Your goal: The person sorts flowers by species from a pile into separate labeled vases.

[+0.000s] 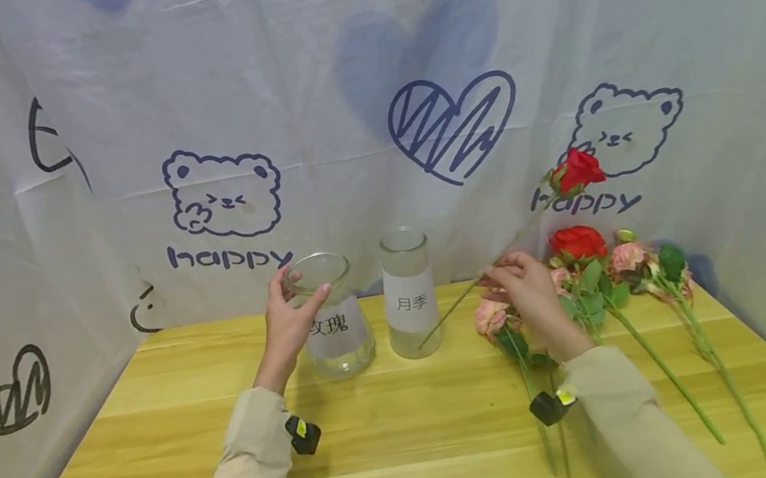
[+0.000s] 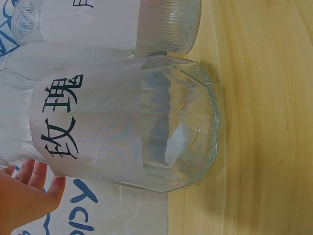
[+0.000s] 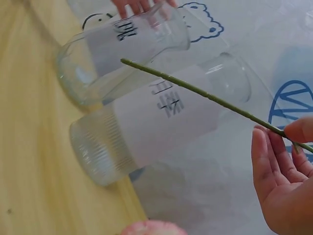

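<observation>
My left hand (image 1: 285, 323) holds the neck of a wide faceted glass vase (image 1: 347, 363), thumb at the front and fingers round the side. This vase bears a white label (image 2: 102, 122) with black characters. A pinch of thumb and fingers of my right hand (image 1: 536, 299) holds the green stem (image 3: 205, 94) of a red rose (image 1: 580, 169). The bloom points up and right, and the bare stem end slants down left, in front of the second vase (image 1: 408, 343) in the head view. That narrower, ribbed glass vase stands upright beside the first, with its own label.
On the right of the wooden table (image 1: 404, 455) lie another red rose (image 1: 577, 243) and several pink flowers (image 1: 628, 257), their long stems toward the front edge. A printed white cloth (image 1: 324, 113) hangs behind both vases.
</observation>
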